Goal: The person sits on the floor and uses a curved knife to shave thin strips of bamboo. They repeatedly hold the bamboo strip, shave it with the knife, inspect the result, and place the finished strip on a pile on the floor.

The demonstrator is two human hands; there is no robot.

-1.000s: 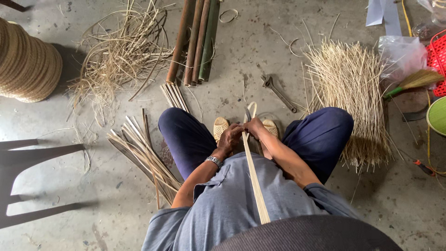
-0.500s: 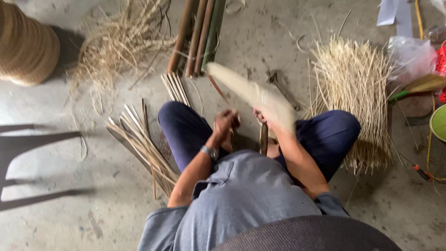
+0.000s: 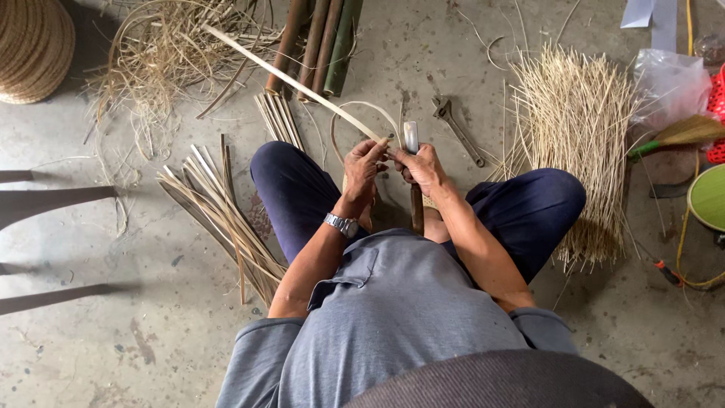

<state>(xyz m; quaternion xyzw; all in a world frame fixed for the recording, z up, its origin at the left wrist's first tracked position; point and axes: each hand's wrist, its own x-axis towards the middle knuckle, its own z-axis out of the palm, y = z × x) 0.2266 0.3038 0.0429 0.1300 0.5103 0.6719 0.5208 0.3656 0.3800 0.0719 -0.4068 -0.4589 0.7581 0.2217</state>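
Bamboo strip: long axis runs toward ten o'clock from left hand, which pinches its near end; right hand grips knife alongside.

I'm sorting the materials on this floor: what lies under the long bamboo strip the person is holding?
The long bamboo strip passes over bamboo poles and short flat slats on the concrete floor. Its near end is covered by the left hand, close to the right hand.
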